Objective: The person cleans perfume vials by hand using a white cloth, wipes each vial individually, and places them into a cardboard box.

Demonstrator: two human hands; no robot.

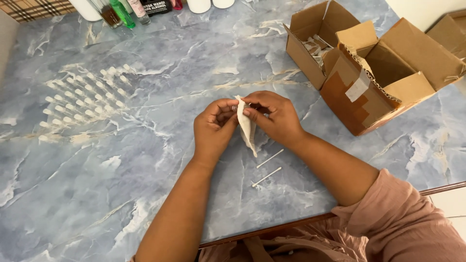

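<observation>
We have open table (121, 194) along the near edge and near-left corner. Far-right corner is blocked by two open cardboard boxes (369, 73). Bottles (121, 12) line the far edge. Rows of small white pegs (82, 102) sit mid-left. Two cotton swabs (268, 167) lie near centre.

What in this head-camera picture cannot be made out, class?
- Small thing under the white wipe: hidden by fingers of left hand and right hand.
- Contents of the open cardboard boxes: mostly hidden by flaps.
- Bottles: cut off by the top edge.
- Rows of small white pieces: too small to identify.
</observation>
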